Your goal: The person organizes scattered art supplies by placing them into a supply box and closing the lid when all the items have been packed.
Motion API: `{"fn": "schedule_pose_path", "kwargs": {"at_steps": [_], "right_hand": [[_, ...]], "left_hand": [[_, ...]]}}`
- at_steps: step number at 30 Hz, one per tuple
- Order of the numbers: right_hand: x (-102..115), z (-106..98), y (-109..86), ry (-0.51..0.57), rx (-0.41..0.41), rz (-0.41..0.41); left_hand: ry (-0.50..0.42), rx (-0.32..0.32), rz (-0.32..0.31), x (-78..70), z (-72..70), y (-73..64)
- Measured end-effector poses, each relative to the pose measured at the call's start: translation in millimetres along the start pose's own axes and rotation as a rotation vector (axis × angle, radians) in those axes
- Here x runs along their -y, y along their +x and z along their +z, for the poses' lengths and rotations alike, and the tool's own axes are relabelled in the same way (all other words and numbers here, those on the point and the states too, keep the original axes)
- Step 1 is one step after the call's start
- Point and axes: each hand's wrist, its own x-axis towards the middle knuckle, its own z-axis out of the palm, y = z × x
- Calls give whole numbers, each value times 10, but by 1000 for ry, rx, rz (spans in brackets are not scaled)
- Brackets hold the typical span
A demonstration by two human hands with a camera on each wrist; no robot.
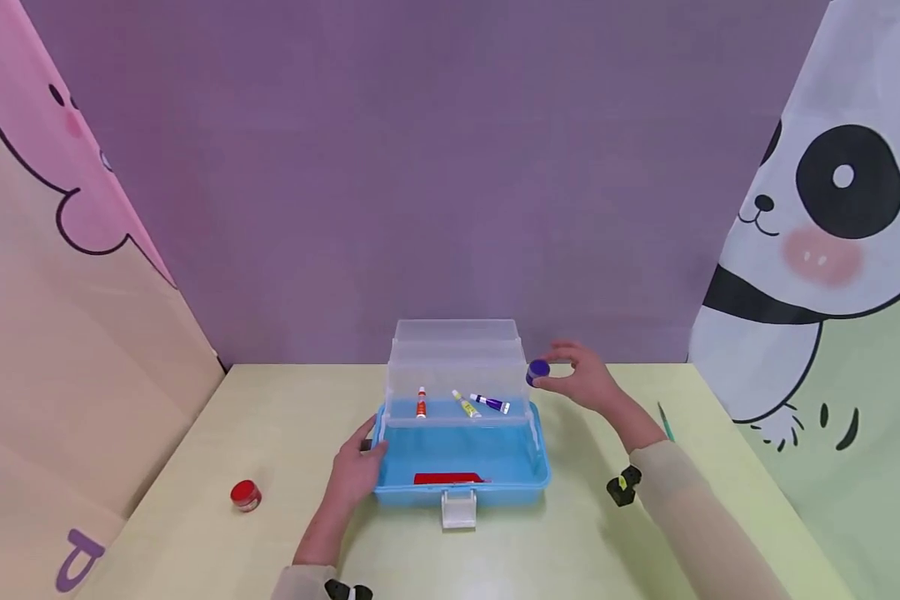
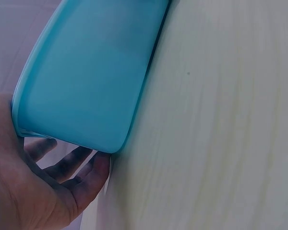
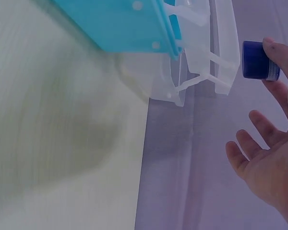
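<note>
A blue plastic storage box (image 1: 461, 497) with a white latch stands opened on the table, its clear tray section (image 1: 453, 354) raised at the back. My left hand (image 1: 355, 473) grips the box's left side, thumb at the rim and fingers against the outer wall, as the left wrist view shows. Between thumb and forefinger, my right hand (image 1: 587, 382) pinches a small jar with a dark blue lid (image 3: 256, 60), held up beside the raised tray's right edge. Orange (image 1: 421, 403), yellow (image 1: 466, 405) and purple (image 1: 491, 404) paint tubes lie in the tray. A red tube-like item (image 1: 447, 478) lies in the box bottom.
On the left part of the table (image 1: 187, 450) stands a small red-lidded jar (image 1: 246, 495). A thin green stick, like a paintbrush (image 1: 666, 422), lies at the right behind my right forearm. A purple backdrop (image 1: 450, 167) rises behind the table, with printed panels on both sides.
</note>
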Motion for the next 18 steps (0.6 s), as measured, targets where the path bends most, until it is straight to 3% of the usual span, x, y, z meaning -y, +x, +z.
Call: {"fn": "schedule_pose_path", "kwargs": {"at_steps": [18], "right_hand": [[227, 90, 298, 78, 31, 40]], "left_hand": [[1, 4, 2, -5, -2, -21]]}}
